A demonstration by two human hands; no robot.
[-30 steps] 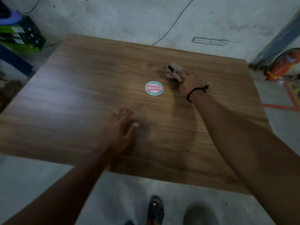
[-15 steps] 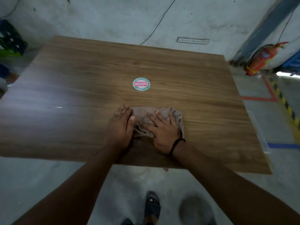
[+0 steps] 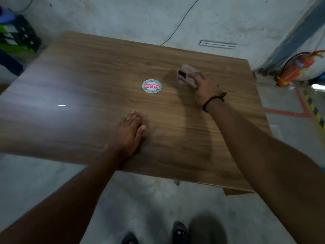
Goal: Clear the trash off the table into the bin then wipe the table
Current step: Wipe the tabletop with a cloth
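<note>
A brown wooden table (image 3: pixel 88 81) fills the middle of the view. My right hand (image 3: pixel 206 88) reaches to the far right part of the top and holds a crumpled brownish cloth (image 3: pixel 186 75) against the wood, fingers bent over it. My left hand (image 3: pixel 129 134) lies flat on the table near the front edge, fingers straight, holding nothing. A round teal and red sticker (image 3: pixel 151 86) sits on the tabletop between the two hands. No trash is visible on the table, apart from a small white speck (image 3: pixel 61 105) at the left.
A red fire extinguisher (image 3: pixel 295 67) lies on the floor at the right, near red and yellow-black floor markings (image 3: pixel 306 110). Dark crates (image 3: pixel 22 37) stand at the far left. A cable (image 3: pixel 179 22) runs across the concrete floor behind the table. My feet (image 3: pixel 181 233) are below the front edge.
My right hand has swept the cloth from the near middle, beside my left hand, out to the far right of the table. My left hand stays flat near the front edge.
</note>
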